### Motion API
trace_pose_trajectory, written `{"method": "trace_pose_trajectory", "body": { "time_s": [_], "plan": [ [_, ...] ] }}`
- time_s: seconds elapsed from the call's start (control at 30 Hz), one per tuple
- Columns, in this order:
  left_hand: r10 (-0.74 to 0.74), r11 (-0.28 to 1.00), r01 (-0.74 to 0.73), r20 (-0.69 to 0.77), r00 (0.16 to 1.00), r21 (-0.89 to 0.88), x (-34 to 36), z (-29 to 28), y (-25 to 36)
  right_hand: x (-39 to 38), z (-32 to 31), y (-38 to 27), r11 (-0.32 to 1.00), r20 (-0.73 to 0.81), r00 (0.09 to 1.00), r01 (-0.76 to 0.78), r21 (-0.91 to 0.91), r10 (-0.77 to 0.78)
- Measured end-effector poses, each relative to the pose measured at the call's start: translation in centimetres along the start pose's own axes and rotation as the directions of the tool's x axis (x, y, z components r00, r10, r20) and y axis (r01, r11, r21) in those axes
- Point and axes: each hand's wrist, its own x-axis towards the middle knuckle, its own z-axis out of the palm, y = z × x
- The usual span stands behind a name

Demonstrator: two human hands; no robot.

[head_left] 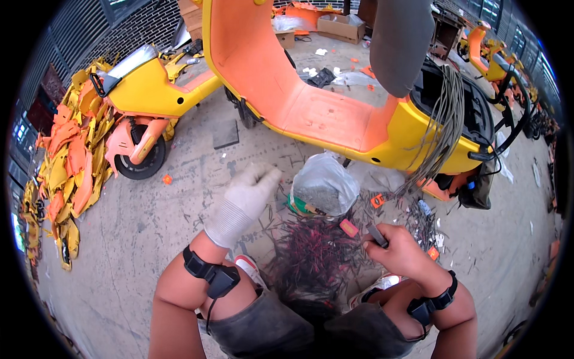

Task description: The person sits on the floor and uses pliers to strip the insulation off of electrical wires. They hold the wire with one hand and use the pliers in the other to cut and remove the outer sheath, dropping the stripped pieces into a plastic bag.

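Observation:
My left hand (254, 185), in a white knit glove, is held above the floor with its fingers curled together. What is in those fingers, if anything, I cannot make out. My bare right hand (399, 250) grips a short, flat, dark grey bar-like tool (376, 234), its end pointing up and left. Left of that tool lies a small pink-red block (348, 228). Between my feet spreads a heap of thin dark and magenta strips (308, 248). Just beyond the heap stands a bucket lined with a clear plastic bag (326, 185), with grey material in it.
A yellow and orange scooter (323, 116) stands ahead, a bundle of grey cables (447, 119) hanging over its right end. At left are another scooter's front wheel (140, 158) and a pile of yellow and orange panels (75, 161). A dark flat slab (226, 134) lies on the floor.

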Motion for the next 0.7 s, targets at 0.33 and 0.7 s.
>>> {"method": "trace_pose_trajectory", "body": {
  "time_s": [0.33, 0.7],
  "plan": [
    [0.041, 0.985, -0.087, 0.289, 0.956, 0.147, -2.3, 3.3, 1.3, 0.9, -0.8, -0.1, 0.987, -0.088, 0.983, -0.162, -0.019, 0.16],
    [0.146, 0.988, -0.15, 0.413, 0.899, -0.023, -2.7, 5.9, 2.0, 3.2, 0.7, 0.4, 0.943, -0.199, 0.922, 0.321, -0.092, -0.333]
  ]
}}
